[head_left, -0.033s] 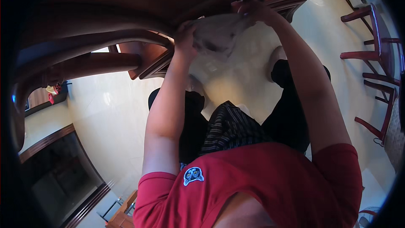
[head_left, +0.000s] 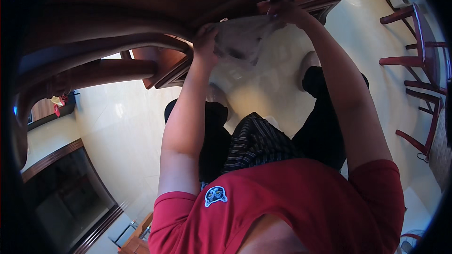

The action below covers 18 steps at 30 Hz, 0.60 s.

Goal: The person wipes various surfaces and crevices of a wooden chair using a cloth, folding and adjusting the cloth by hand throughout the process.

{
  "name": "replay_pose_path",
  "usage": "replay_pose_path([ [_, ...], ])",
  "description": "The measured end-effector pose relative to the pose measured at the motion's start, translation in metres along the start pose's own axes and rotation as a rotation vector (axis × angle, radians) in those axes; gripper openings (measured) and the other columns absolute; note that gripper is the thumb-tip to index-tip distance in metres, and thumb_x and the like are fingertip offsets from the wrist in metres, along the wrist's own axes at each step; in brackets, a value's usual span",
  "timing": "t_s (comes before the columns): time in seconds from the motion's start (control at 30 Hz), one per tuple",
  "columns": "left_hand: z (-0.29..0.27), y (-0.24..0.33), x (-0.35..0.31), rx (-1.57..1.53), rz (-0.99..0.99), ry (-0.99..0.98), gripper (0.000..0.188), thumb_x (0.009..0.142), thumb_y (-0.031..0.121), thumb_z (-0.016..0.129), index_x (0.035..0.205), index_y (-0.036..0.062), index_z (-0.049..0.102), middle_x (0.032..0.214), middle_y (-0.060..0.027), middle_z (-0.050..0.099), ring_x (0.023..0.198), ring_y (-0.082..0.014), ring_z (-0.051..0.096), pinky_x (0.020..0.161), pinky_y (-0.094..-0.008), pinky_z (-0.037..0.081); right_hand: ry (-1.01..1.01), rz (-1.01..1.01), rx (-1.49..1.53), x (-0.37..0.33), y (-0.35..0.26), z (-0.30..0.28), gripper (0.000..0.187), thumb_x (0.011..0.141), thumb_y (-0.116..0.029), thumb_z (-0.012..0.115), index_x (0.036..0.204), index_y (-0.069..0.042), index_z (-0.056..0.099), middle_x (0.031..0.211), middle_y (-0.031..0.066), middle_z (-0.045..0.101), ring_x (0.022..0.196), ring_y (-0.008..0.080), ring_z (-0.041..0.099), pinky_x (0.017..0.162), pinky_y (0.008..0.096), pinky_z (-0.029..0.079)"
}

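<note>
Between my two hands hangs a thin, pale grey cloth (head_left: 238,37) with a dark patch near its lower edge. My left hand (head_left: 205,42) is closed round its left side, right beside a curved wooden rail. At the upper right corner, my right hand (head_left: 285,13) grips the cloth, its fingers partly lost in shadow. Just beyond both hands rises a large piece of dark brown wooden furniture (head_left: 127,23), with rounded rails and a moulded base. I cannot tell whether the cloth touches the wood.
Pale glossy tiles (head_left: 117,108) cover the floor around my feet. Reddish wooden chairs (head_left: 409,61) stand at the right. A dark doorway-like opening (head_left: 70,197) with a brown frame is at the lower left, near a wooden piece (head_left: 136,240) at the bottom edge.
The cloth's lower part has swung slightly and hangs flatter and straighter. Both hands keep hold of it, almost in the same place.
</note>
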State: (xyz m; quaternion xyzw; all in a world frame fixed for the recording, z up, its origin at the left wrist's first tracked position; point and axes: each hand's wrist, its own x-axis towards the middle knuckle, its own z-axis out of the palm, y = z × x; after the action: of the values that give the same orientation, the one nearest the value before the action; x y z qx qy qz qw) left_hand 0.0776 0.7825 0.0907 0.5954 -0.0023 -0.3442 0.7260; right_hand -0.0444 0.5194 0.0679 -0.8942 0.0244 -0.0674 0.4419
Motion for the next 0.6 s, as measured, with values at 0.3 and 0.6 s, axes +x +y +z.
replay_pose_path([
  [0.3, -0.004, 0.019, -0.023, 0.013, 0.017, -0.107, 0.023, 0.084, 0.007, 0.055, 0.108, 0.0048, 0.054, 0.101, -0.0088, 0.059, 0.093, -0.0213, 0.057, 0.083, -0.034, 0.048, -0.081, 0.369, 0.288, -0.02, -0.023, -0.018, 0.021, 0.083, -0.02, 0.06, 0.097, -0.004, 0.06, 0.086, 0.0019, 0.061, 0.083, 0.0131, 0.057, 0.074, 0.0289, 0.045],
  [0.6, -0.013, 0.014, -0.024, 0.231, -0.074, -0.207, 0.023, 0.082, 0.007, 0.056, 0.105, 0.005, 0.06, 0.094, -0.0055, 0.06, 0.086, -0.0144, 0.057, 0.076, -0.0273, 0.047, 0.178, 0.423, 0.641, -0.026, -0.001, -0.015, 0.041, 0.078, -0.041, 0.064, 0.107, -0.013, 0.064, 0.103, 0.0059, 0.065, 0.092, 0.0188, 0.062, 0.079, 0.0336, 0.048],
])
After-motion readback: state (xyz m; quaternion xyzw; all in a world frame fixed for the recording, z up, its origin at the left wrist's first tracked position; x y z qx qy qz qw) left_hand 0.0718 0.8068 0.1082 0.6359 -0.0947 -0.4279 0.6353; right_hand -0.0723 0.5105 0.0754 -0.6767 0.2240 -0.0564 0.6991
